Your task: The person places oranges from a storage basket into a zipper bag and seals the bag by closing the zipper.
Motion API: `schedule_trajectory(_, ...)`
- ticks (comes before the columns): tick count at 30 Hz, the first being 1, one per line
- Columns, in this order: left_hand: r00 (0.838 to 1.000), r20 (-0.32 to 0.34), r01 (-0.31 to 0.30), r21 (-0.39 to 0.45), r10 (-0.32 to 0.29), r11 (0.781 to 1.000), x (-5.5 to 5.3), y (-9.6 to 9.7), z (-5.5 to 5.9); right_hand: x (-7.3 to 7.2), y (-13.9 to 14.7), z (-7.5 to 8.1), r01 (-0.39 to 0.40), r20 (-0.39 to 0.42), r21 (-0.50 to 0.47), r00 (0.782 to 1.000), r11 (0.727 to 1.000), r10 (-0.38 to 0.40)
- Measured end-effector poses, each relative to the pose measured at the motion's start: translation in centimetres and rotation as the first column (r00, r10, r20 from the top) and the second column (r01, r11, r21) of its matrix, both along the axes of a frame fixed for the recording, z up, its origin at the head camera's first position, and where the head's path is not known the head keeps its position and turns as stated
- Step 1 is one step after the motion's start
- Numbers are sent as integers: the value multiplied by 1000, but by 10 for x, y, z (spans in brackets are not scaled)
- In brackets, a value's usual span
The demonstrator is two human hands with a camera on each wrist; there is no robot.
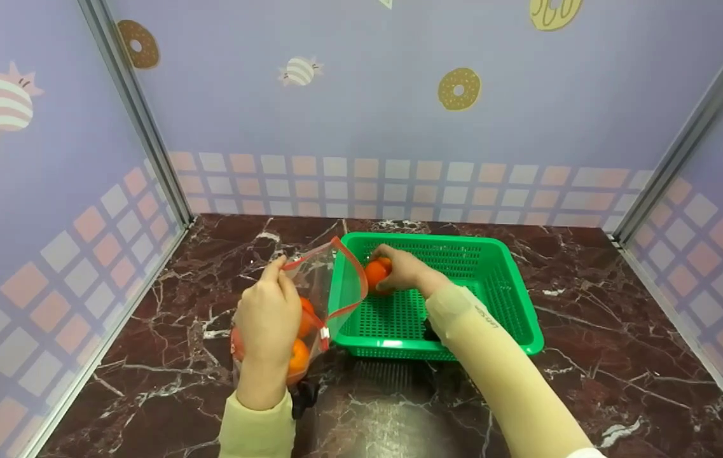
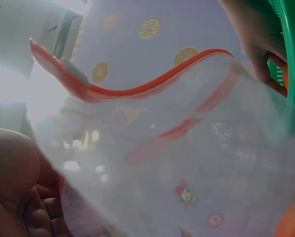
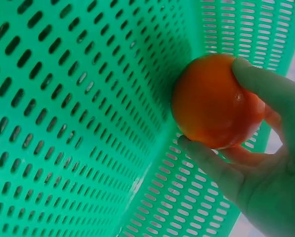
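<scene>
My right hand (image 1: 404,270) reaches into the left side of a green basket (image 1: 530,318) and grips an orange (image 1: 374,275) there. In the right wrist view, thumb and fingers curl round the orange (image 3: 211,101) close to the slotted basket wall. To the left of the basket, my left hand (image 1: 269,321) holds a clear plastic zip bag (image 1: 316,270) near its red-edged mouth. The mouth gapes toward the basket, overlapping its left rim. Oranges (image 1: 299,356) show inside the bag, partly hidden by the left hand. In the left wrist view, the bag (image 2: 152,148) fills most of the picture.
A dark red marbled tabletop (image 1: 590,369) lies under everything. Purple patterned panels (image 1: 386,114) stand at the back and both sides, joined by metal posts (image 1: 145,121). A black item (image 1: 302,399) sits under the left wrist.
</scene>
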State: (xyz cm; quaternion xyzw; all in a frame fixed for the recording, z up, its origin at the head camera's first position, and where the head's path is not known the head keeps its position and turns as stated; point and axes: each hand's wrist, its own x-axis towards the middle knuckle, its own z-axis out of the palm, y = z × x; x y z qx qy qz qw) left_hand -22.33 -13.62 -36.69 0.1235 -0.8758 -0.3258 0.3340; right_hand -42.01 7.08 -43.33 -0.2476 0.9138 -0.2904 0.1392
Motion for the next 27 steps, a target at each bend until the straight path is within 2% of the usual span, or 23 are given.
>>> schedule_trajectory(9,1000,0,-5,-9,5,1000,0,0,0,-3,10,11,50,43,-157,998,986,-44)
schedule_trajectory(16,1000,-11,-13,-16,13,1000,0,0,-1,2,17,33,94,41,-293,996,951,-85)
schedule_trajectory(19,1000,-7,-15,-13,15,1000,-1,0,-1,9,18,48,132,49,-362,991,923,-123)
schedule_trajectory(23,1000,-13,-17,-13,17,1000,-1,1,-1,25,21,69,164,97,-479,986,863,-133)
schedule_trajectory(27,1000,-13,-13,-13,13,1000,-1,1,-1,45,21,84,114,91,-553,993,825,-75)
